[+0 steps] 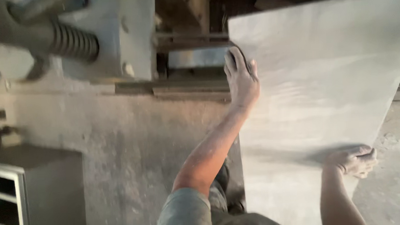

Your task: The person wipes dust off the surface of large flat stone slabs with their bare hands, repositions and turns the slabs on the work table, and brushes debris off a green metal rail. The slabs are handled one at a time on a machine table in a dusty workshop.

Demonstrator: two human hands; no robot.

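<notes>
matt pale smooth sheet (324, 75), dusty grey metal machine body (120, 143), ribbed dark metal spring (73, 41)

You hold a large flat sheet (324, 84), pale grey and dusty, with a smooth plain face. It stands almost upright, leaning a little, and fills the right side of the view. Its top edge runs slanted, higher at the right. Your left hand (241, 77) grips its left edge near the top, and your right hand (352, 160) grips its right edge lower down.
</notes>
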